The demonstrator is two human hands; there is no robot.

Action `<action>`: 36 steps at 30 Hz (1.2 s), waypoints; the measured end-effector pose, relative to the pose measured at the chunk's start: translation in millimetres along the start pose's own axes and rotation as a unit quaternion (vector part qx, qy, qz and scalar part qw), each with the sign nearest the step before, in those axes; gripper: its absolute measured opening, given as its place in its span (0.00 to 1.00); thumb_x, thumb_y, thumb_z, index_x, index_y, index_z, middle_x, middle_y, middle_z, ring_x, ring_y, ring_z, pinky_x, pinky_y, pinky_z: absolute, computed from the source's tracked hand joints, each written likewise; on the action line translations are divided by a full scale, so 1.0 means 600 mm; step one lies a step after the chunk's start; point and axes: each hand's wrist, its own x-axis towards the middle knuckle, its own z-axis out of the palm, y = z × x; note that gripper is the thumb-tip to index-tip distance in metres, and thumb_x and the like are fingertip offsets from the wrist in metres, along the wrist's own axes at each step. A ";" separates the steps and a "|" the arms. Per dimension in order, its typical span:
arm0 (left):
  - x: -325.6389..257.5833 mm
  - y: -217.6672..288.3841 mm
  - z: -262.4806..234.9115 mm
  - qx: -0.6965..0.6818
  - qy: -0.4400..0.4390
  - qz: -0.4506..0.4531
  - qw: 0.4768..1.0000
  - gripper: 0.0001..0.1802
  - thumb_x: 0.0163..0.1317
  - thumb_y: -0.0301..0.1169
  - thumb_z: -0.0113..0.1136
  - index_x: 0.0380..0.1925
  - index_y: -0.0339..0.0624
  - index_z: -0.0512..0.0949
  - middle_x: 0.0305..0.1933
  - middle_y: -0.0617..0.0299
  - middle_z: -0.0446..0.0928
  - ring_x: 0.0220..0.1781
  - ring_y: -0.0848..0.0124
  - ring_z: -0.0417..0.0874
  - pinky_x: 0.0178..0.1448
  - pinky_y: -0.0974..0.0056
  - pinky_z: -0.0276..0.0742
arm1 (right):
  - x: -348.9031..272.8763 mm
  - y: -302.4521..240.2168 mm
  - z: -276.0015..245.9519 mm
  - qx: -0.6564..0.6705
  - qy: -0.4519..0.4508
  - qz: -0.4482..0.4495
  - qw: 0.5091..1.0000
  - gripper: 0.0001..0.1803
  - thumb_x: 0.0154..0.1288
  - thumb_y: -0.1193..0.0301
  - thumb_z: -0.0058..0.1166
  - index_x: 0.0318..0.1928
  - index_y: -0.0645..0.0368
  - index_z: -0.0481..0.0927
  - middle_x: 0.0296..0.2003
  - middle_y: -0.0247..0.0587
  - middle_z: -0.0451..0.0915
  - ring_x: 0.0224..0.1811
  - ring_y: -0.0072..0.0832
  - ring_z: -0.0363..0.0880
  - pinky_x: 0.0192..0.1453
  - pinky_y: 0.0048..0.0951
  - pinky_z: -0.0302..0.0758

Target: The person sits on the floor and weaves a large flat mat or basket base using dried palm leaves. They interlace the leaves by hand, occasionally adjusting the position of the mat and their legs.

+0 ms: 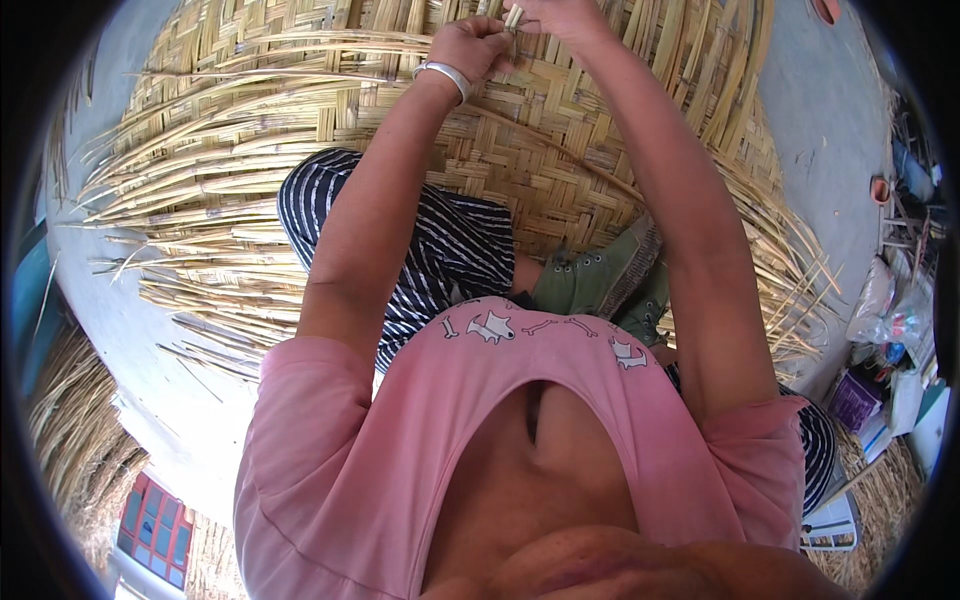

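Both arms reach far forward over a large woven mat [560,120] of flat, yellowish split-cane strips. My left hand [468,48], with a pale bangle on its wrist, is closed, its fingertips pinching a short bit of pale cane strip [513,18]. Right beside it, at the upper edge of the picture, my right hand [552,16] is closed on the same strip, and the frame cuts off part of it. Long loose strip ends [220,212] fan out from the mat on the left. More ends stick out on the right.
I sit on the mat with striped trousers and green canvas shoes [585,280] in front of me. A thin stick [555,150] lies slantwise across the weave. Bags and household clutter [895,310] stand along the right edge. Dry straw bundles [80,420] lie at lower left.
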 end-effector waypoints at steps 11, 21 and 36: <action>0.050 -0.065 0.041 0.318 0.171 0.179 0.915 0.21 0.53 0.45 0.70 0.36 0.39 0.82 0.32 0.46 0.84 0.35 0.52 0.86 0.44 0.52 0.82 | -0.027 -0.045 0.037 -0.218 0.090 -0.059 0.970 0.12 0.66 0.74 0.56 0.47 0.66 0.76 0.34 0.49 0.83 0.35 0.34 0.84 0.36 0.35 0.81; -0.001 0.012 0.003 -0.047 -0.050 -0.037 0.997 0.11 0.70 0.34 0.61 0.45 0.38 0.82 0.34 0.62 0.87 0.25 0.78 0.83 0.28 0.74 0.77 | -0.018 -0.029 -0.018 0.011 -0.031 0.132 0.991 0.12 0.68 0.70 0.62 0.49 0.59 0.79 0.38 0.37 0.83 0.34 0.26 0.82 0.33 0.25 0.80; 0.006 -0.003 0.017 -0.067 -0.038 -0.033 0.997 0.19 0.73 0.35 0.54 0.55 0.32 0.77 0.35 0.61 0.86 0.24 0.75 0.84 0.22 0.73 0.72 | -0.012 -0.026 -0.021 0.127 0.079 0.168 0.974 0.18 0.67 0.71 0.63 0.55 0.59 0.77 0.41 0.38 0.83 0.40 0.27 0.82 0.41 0.29 0.82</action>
